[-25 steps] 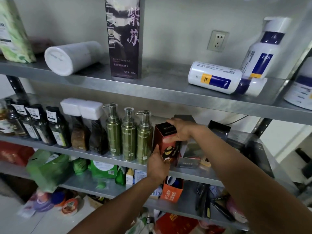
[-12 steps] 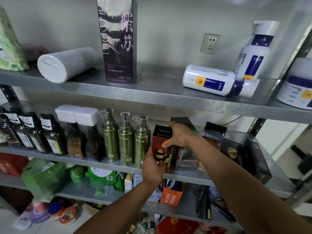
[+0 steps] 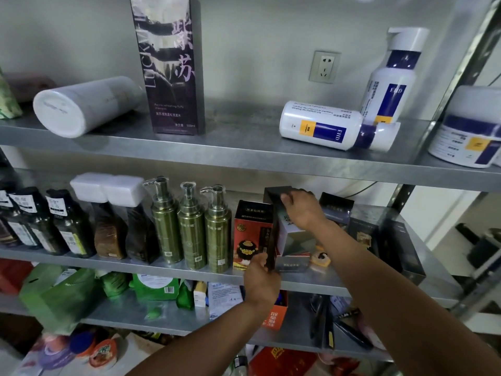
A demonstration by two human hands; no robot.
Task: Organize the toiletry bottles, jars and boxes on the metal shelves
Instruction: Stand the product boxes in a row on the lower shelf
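The right grip [image 3: 301, 211] clutches the top of a tall dark box [image 3: 273, 194]. The left grip [image 3: 261, 279] holds the bottom corner of a shiny red box [image 3: 249, 229] on the smooth metal shelf [image 3: 311, 284].

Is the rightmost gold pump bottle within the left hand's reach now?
Probably yes: the left hand is low by the red box, and the gold pump bottle stands beside that box, its front unblocked.

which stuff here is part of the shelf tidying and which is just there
Job: tall black box, gripped by right hand on top and left hand at its base; red box beside it; three green-gold pump bottles; white bottle on its side.
Just there: white wall socket; green bag.
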